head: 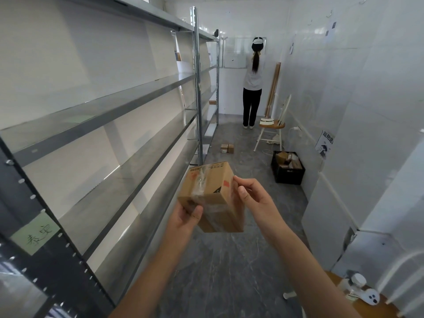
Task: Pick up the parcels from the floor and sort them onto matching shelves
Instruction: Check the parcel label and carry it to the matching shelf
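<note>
In the aisle beside the metal shelves, a cardboard parcel sealed with clear tape is held up off the floor in both hands. The left hand grips its lower corner, thumb on the near face; the right hand pinches its right edge (fingertips bent). Farther off, small boxes lie on the floor near a black crate.
</note>
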`<state>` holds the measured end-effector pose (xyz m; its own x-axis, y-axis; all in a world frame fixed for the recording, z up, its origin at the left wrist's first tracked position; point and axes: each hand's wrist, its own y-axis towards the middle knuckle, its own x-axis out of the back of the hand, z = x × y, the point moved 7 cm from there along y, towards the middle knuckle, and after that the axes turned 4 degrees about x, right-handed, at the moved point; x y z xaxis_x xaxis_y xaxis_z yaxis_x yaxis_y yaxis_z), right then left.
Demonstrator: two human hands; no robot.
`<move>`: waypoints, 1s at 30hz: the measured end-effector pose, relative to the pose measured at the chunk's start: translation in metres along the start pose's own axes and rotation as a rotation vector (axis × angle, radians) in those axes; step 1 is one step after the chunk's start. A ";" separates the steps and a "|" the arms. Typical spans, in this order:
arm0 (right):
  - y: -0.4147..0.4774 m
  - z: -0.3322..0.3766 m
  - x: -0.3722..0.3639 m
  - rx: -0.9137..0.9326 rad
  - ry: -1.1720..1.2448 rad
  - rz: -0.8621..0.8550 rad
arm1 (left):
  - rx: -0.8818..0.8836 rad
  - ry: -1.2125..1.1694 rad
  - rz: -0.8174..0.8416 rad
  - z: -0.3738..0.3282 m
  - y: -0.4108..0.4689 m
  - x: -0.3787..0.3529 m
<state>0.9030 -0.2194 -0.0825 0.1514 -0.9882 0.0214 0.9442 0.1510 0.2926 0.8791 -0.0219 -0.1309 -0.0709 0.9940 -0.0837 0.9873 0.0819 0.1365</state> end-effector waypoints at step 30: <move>0.000 0.003 -0.028 0.131 -0.281 0.184 | 0.066 -0.231 -0.181 0.000 0.010 0.012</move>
<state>0.8979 -0.1921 -0.0800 0.2119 -0.9155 0.3420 0.8602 0.3409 0.3793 0.8877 -0.0093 -0.1302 -0.2198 0.9201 -0.3241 0.9691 0.2440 0.0354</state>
